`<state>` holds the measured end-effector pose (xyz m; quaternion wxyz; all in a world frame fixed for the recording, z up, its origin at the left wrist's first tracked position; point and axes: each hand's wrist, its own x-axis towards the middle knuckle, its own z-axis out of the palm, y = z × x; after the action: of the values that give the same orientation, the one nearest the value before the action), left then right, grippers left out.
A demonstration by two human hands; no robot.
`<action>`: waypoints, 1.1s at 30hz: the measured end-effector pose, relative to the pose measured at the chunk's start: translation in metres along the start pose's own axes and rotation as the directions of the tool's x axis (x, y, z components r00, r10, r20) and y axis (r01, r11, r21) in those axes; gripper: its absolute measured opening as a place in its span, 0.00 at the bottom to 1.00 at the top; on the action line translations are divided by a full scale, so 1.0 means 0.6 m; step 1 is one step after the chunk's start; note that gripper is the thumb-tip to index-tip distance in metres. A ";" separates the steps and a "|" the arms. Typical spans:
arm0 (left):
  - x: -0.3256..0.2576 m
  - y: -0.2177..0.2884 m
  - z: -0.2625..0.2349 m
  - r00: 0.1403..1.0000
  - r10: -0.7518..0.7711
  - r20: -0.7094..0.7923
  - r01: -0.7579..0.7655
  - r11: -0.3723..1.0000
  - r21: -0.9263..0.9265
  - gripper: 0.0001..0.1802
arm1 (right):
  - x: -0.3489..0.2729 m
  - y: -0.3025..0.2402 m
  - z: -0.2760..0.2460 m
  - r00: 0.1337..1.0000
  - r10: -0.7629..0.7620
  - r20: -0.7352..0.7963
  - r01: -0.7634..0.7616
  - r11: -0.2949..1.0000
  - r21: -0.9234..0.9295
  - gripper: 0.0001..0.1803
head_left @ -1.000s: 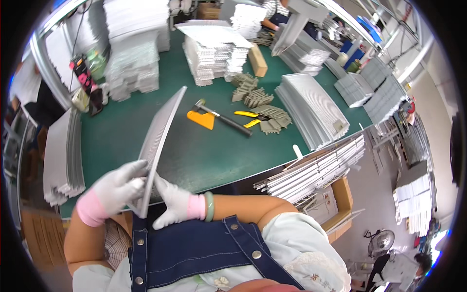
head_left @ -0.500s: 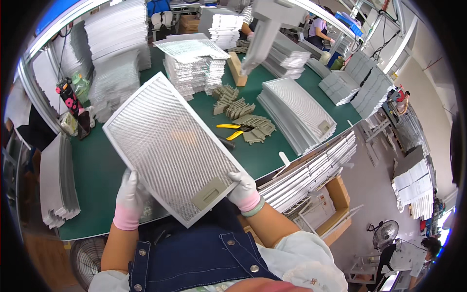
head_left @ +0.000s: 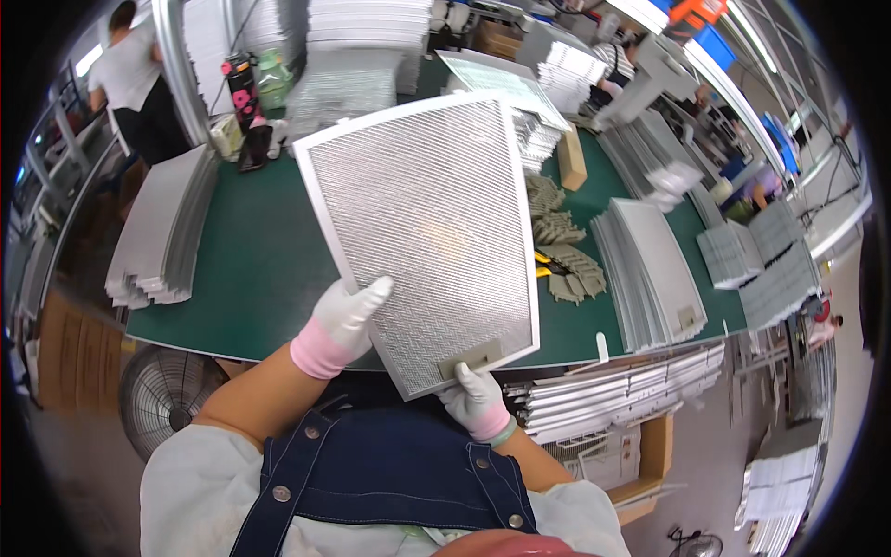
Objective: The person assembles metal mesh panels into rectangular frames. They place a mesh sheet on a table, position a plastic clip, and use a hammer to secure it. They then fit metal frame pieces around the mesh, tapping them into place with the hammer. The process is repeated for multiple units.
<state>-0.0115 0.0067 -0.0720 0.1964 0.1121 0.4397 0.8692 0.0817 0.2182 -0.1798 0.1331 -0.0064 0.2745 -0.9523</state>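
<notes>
Between my two gloved hands a metal mesh filter panel [head_left: 422, 213] is held up, tilted, over the green table. It has a thin pale frame and fine silvery mesh. My left hand [head_left: 348, 316] grips its left edge, thumb lying on the front. At the lower edge my right hand [head_left: 475, 399] holds the frame, its thumb by the olive-grey latch piece [head_left: 471, 360] set in the mesh. The fingers of both hands are partly hidden behind the panel. To its right lie several olive-grey plastic latch pieces [head_left: 573, 274] and yellow-handled pliers [head_left: 546, 265], partly covered by the panel.
Stacked panels stand at the left [head_left: 162, 227] and right [head_left: 650, 269] of the green table [head_left: 255, 269]. Behind are taller stacks [head_left: 348, 88], a wooden block [head_left: 572, 160] and a bottle [head_left: 241, 88]. A floor fan [head_left: 172, 399] stands below left; a person [head_left: 135, 84] is beyond.
The view has swung left. The filter panel has turned more upright, and my right hand has shifted from its right edge to the lower edge by the latch. Both hands still hold it.
</notes>
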 end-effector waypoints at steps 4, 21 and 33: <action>-0.013 0.005 0.002 1.000 0.001 0.005 -0.001 1.000 -0.021 0.23 | -0.005 0.004 -0.001 1.000 0.023 -0.012 -0.024 0.999 -0.034 0.24; -0.034 -0.035 -0.085 0.991 -0.095 0.098 -0.030 0.544 0.838 0.35 | -0.157 -0.317 -0.062 0.562 -0.760 -0.327 0.467 0.618 -0.632 0.42; -0.062 -0.083 -0.172 0.952 0.131 0.276 -0.239 -0.244 0.940 0.32 | -0.141 -0.708 -0.213 0.165 -0.794 -0.585 0.408 0.595 -0.692 0.22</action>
<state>-0.0038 -0.0576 -0.1738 -0.0820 0.3173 0.9190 0.2192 0.0460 0.6520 -0.0603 -0.4282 0.3357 0.4500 -0.7081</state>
